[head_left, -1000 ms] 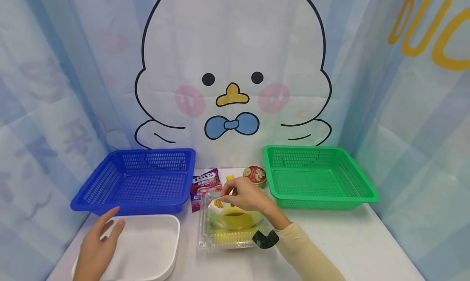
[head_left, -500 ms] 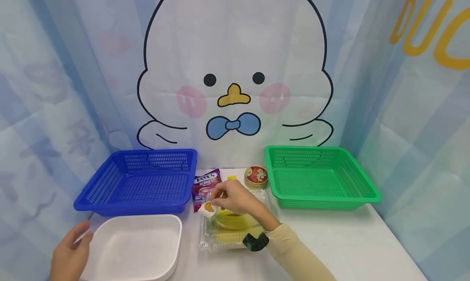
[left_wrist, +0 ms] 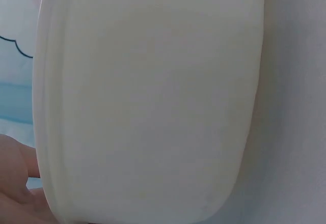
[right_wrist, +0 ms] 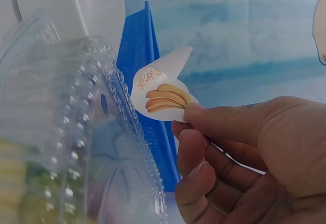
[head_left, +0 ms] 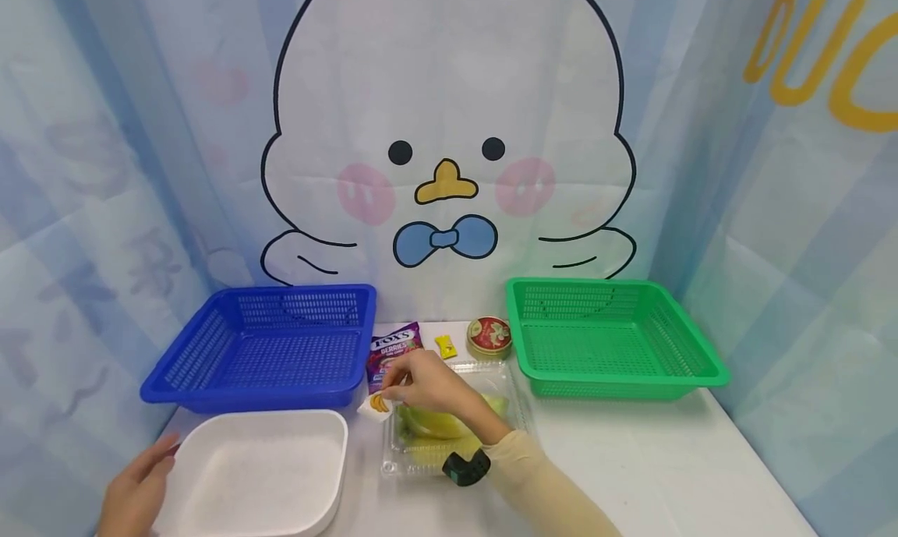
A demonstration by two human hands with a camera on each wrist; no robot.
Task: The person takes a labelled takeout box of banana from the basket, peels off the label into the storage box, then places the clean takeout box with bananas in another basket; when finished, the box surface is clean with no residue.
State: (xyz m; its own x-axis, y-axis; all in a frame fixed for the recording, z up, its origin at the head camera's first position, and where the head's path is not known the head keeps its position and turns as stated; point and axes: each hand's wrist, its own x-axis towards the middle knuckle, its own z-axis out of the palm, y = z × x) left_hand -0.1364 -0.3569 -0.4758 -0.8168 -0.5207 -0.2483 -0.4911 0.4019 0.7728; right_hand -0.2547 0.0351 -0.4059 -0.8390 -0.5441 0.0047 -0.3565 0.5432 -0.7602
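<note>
Between thumb and forefinger, my right hand (head_left: 421, 383) pinches a white sticker (right_wrist: 170, 96) printed with bananas; its top is folded back in the right wrist view. Just under this forearm sits a clear plastic clamshell box (head_left: 515, 389) with yellow-green fruit (head_left: 428, 424), partly hidden by the arm. My left hand (head_left: 136, 486) is at the left rim of a white plastic tub (head_left: 263, 467), thumb and fingers closed at the edge. In the left wrist view the tub's wall hides most of that hand, and the fingertips are hard to make out.
A blue basket (head_left: 259, 400) stands at the back left, a green basket (head_left: 624, 390) at the back right. Behind the box lie a purple candy bag (head_left: 394, 342), a small yellow wrapped candy (head_left: 445, 346) and a round red tin (head_left: 489, 336). Curtains enclose the table.
My right hand has drawn the sticker left, away from above the box, towards the tub. My left hand has dropped from over the tub to its left rim, its fingers coming together.
</note>
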